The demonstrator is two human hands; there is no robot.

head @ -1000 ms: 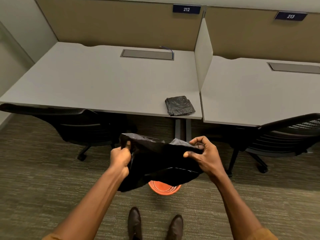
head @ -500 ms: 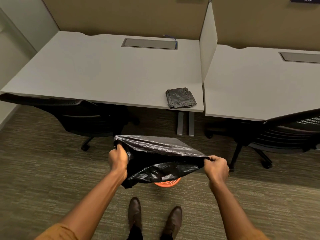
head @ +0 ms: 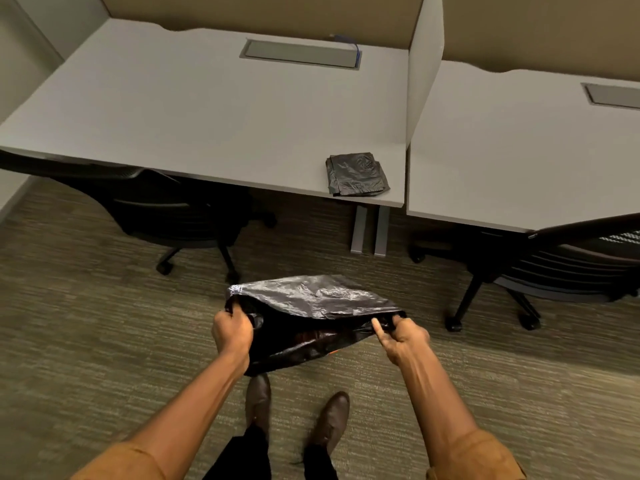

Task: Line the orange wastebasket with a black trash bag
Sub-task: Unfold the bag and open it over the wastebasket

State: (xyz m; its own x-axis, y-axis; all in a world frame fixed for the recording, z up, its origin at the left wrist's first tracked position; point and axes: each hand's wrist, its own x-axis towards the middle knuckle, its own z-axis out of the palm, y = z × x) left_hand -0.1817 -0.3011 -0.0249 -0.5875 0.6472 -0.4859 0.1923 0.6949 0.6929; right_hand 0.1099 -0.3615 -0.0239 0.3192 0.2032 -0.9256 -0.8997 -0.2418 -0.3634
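Observation:
A black trash bag [head: 311, 299] is stretched wide between my hands, low over the carpet, its mouth pulled open toward me. My left hand [head: 231, 332] grips the bag's left edge in a fist. My right hand [head: 401, 336] grips the right edge, thumb on top. The orange wastebasket is almost fully hidden beneath the bag; only a sliver of orange [head: 331, 353] shows at the bag's lower edge, and an orange tint shows through the plastic.
A folded pile of black trash bags [head: 356, 174] lies on the grey desk [head: 207, 116] near its front right corner. Black office chairs stand at left [head: 173, 209] and right [head: 571, 265]. My brown shoes [head: 294, 410] stand on the carpet just behind the bag.
My hands have pulled apart and lowered, stretching the bag's mouth wide. The bag now covers nearly all of the orange wastebasket, which showed below it earlier.

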